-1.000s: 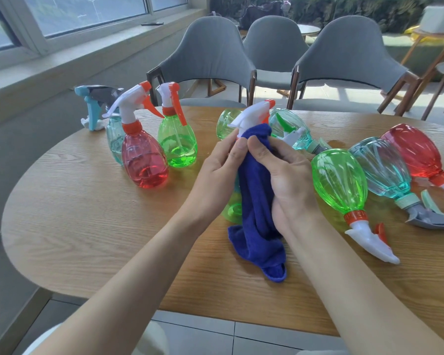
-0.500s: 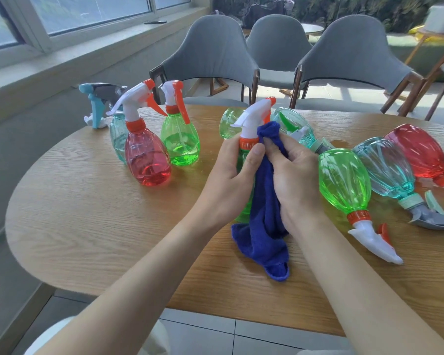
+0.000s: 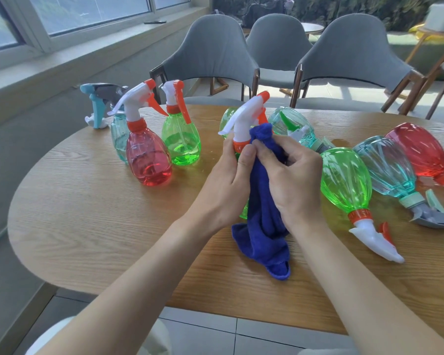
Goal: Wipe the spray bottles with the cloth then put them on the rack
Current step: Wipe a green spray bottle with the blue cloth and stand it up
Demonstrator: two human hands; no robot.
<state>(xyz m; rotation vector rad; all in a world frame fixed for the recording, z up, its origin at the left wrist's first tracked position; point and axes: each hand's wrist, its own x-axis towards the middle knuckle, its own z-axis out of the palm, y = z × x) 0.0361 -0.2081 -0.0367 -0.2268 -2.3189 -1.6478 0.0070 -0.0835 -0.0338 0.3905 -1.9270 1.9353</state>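
My left hand grips an upright green spray bottle by its neck; only its white and orange trigger head and a sliver of green body show. My right hand presses a blue cloth against the bottle's right side, just under the trigger head. The cloth hangs down onto the wooden table. Three wiped-looking bottles stand at the left: a red bottle, a green bottle and a teal bottle. No rack is in view.
Lying on their sides at the right are a green bottle, a teal bottle and a red bottle; two more lie behind my hands. Grey chairs stand beyond the table. A window sill runs along the left.
The cloth has slid down from covering the trigger head to the bottle's neck and side, so the white nozzle now shows. My left hand has moved up to the neck.
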